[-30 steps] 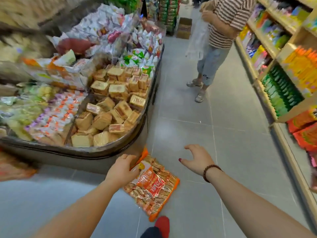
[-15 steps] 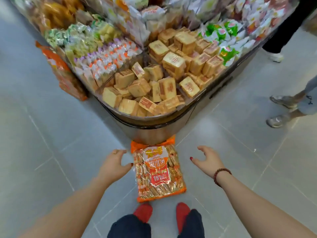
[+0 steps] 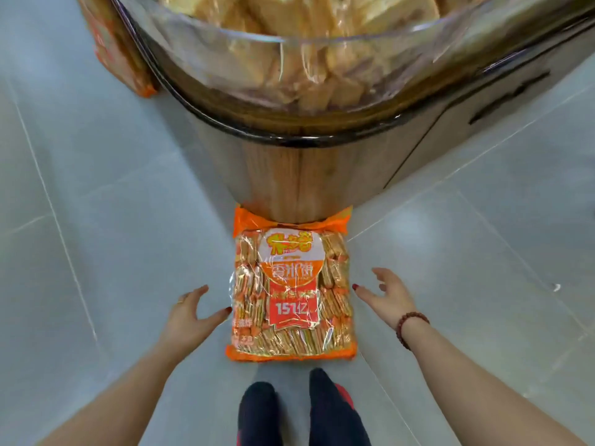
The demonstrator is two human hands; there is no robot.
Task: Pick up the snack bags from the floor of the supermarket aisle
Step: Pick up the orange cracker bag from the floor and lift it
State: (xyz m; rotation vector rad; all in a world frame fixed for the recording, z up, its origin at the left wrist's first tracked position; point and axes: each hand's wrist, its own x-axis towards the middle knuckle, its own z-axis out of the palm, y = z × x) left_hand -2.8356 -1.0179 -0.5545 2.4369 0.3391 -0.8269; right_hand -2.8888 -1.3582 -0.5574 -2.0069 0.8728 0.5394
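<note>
The orange snack bag (image 3: 291, 300) lay on the floor (image 3: 96, 220) against the display stand (image 3: 289, 178). The left hand (image 3: 193, 313) and right hand (image 3: 386, 297) flanked it, fingers spread, holding nothing

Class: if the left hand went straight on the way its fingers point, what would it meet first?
Probably the left side of the orange snack bag on the floor; the open left hand angles toward it. Its height is unclear.

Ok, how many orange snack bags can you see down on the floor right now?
2. One snack bag lies flat at the foot of the display stand, centre of view. A second bag leans against the stand at upper left. More may be hidden behind it.
</note>
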